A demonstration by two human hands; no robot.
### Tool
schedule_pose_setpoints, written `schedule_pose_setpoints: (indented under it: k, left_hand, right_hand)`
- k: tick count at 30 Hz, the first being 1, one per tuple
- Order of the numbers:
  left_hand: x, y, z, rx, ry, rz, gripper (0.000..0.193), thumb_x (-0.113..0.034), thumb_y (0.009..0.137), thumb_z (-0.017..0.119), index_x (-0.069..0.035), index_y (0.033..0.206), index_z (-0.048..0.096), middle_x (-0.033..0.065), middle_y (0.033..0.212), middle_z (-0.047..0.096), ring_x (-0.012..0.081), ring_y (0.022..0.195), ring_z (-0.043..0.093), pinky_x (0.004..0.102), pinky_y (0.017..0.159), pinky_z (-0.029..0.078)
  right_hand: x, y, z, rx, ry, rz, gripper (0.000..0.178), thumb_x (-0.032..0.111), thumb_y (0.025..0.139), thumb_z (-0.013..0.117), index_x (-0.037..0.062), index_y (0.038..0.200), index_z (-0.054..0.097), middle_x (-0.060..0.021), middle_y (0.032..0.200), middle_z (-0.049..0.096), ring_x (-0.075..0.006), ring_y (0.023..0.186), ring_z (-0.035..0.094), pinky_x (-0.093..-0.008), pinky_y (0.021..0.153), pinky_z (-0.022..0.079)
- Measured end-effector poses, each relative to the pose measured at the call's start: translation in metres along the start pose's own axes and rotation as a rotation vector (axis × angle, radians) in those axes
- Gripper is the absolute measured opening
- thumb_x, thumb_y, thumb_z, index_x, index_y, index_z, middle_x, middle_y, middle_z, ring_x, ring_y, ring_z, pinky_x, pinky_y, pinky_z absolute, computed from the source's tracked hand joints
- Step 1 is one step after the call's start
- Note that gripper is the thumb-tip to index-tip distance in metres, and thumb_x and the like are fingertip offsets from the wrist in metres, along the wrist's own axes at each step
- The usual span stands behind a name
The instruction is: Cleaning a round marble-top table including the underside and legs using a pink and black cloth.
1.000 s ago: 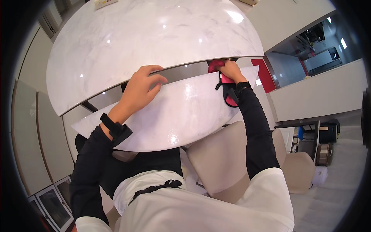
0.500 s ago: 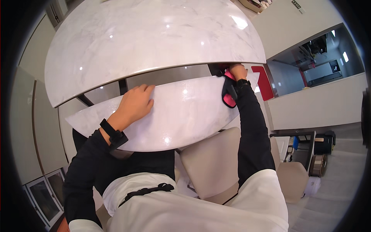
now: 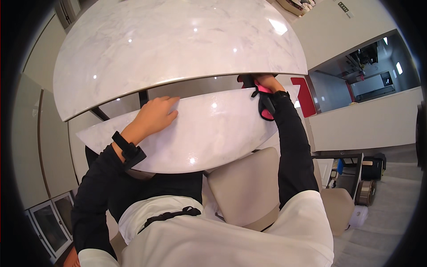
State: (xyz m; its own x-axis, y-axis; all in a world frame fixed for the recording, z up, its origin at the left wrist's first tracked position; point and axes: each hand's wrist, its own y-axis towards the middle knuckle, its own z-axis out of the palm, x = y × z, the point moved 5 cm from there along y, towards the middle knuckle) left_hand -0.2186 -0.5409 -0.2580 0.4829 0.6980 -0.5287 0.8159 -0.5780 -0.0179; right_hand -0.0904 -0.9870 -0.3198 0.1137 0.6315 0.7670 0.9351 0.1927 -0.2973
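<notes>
My left hand (image 3: 155,116) lies on the near leaf (image 3: 200,138) of a white marbled table, with its fingers stretched toward the leaf's inner edge. It holds nothing. At the right end of the gap, my right hand (image 3: 269,82) reaches toward the underside of the large tabletop (image 3: 178,40), whose edge hides the fingertips. Against its palm is a floppy pink-and-black item (image 3: 266,107) with a dark strap, which hangs over the leaf; its kind is unclear. A small dark and red part (image 3: 245,81) shows in the gap beside my right hand.
Dark metal bars (image 3: 143,97) cross the gap between tabletop and leaf. Beige chairs (image 3: 242,187) stand close by on the right. Farther right are a red panel (image 3: 304,97) and a dark shelf unit (image 3: 351,175). Pale cabinets (image 3: 53,142) line the left.
My right hand has moved slightly left and farther under the tabletop edge, and the pink-and-black item has shifted with it. My left hand stays in place.
</notes>
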Motion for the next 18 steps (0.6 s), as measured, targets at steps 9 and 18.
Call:
schedule_pose_setpoints:
  k: [9,18]
  left_hand:
    - [0.010,-0.002,-0.001,-0.015,-0.066,-0.001,0.043,-0.021,0.093,0.061,-0.001,0.131,0.065,0.0228,0.115,0.071,0.0433,0.104,0.067,0.0495,0.091,0.055]
    - [0.004,0.009,-0.002,0.085,-0.119,0.013,0.047,-0.022,0.093,0.062,-0.001,0.135,0.063,0.0238,0.122,0.069,0.0425,0.109,0.066,0.0477,0.095,0.054]
  right_hand:
    - [0.067,-0.073,0.025,-0.310,-0.625,-0.122,0.037,0.032,0.093,0.069,0.0067,0.121,0.070,-0.0226,0.114,0.072,-0.0426,0.109,0.066,-0.0490,0.090,0.054]
    - [0.057,-0.006,0.061,-0.505,-0.921,0.001,0.031,0.024,0.094,0.060,0.0080,0.118,0.073,-0.0189,0.121,0.072,-0.0370,0.111,0.069,-0.0464,0.093,0.056]
